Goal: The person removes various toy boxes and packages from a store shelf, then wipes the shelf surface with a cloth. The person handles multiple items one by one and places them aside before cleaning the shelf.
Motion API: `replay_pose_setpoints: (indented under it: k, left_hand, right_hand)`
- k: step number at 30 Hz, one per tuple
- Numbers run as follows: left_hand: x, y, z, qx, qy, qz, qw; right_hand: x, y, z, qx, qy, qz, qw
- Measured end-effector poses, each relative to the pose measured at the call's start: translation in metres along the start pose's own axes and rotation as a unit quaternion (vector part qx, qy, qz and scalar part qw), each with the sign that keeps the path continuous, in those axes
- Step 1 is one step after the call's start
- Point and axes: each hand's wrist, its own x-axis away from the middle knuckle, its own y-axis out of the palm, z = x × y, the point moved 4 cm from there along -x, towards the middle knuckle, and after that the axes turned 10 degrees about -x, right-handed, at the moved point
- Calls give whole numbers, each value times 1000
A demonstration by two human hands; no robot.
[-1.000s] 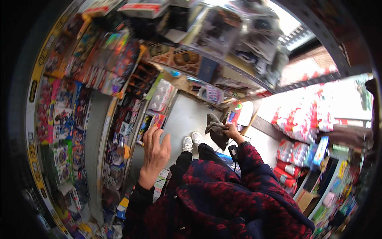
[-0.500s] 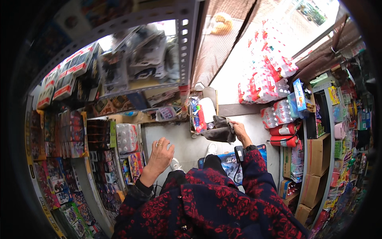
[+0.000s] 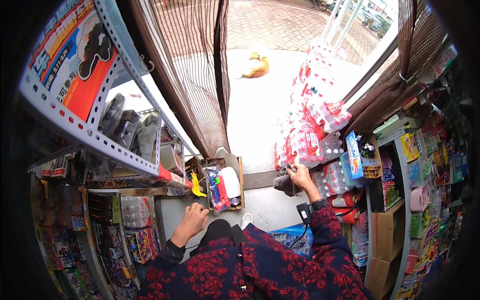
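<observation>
My right hand (image 3: 301, 177) is closed on a dark grey-brown cloth (image 3: 285, 183), held bunched in front of me near the doorway sill. Lower and to the left, my left hand (image 3: 192, 223) hangs in the air with loosely bent fingers and nothing visible in it. Beyond that hand stands an open box (image 3: 242, 181) on the floor by the door. It holds a white roll-shaped thing (image 3: 230, 182) and a colourful plastic-wrapped package (image 3: 216, 189). The cloth is apart from the box.
Red-and-white bottle packs (image 3: 305, 135) are stacked along the doorway's right side. Red fire extinguishers (image 3: 345, 215) and cardboard boxes (image 3: 387, 227) stand at right. A perforated metal rack (image 3: 120, 155) rises at left beside a mesh curtain (image 3: 200, 95). Outside lies a tan dog (image 3: 256, 66).
My view has shifted forward toward the doorway, showing more outside. The cloth, spread wider before, is now bunched in my right hand. My left hand's fingers are more curled.
</observation>
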Motion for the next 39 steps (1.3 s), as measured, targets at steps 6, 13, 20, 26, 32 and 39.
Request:
replay_pose_setpoints:
  k: [6, 13, 20, 26, 32, 39]
  left_hand:
    - [-26, 14, -25, -59, -77, -156, 983]
    - [-98, 27, -52, -54, -130, -219, 965]
    - [-182, 52, -101, 15, -232, -188, 954]
    - [-190, 34, -106, 67, -280, -34, 957]
    - [-177, 43, -103, 154, -442, -115, 876]
    - [-199, 58, -89, 213, -601, -80, 766]
  right_hand:
    - [-103, -72, -53, 0, -75, -1, 997]
    - [-239, -74, -99, 42, -150, -12, 988]
    - [-424, -9, -158, 65, -181, -120, 974]
    - [-545, 66, -251, 181, -291, -239, 909]
    - [-643, 138, -343, 152, -357, -332, 860]
    - [-700, 238, -458, 90, -259, -473, 838]
